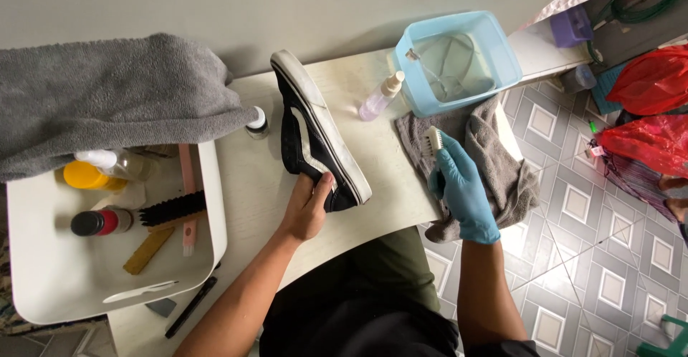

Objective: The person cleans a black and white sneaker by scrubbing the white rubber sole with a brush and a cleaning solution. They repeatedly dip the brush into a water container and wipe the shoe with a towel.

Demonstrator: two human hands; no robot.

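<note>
A black sneaker [309, 129] with a white side stripe and white sole lies on its side on the white table [251, 178]. My bare left hand [308, 206] grips its heel end. My right hand [462, 189], in a blue glove, holds a small white brush [433, 142] with its bristles over a grey cloth [502, 163] at the table's right end.
A blue plastic tub [494, 56] of water stands at the back right, a spray bottle [381, 95] beside it. A white bin [204, 235] on the left holds brushes and bottles under a grey towel [107, 92]. Red bags [652, 106] lie on the tiled floor.
</note>
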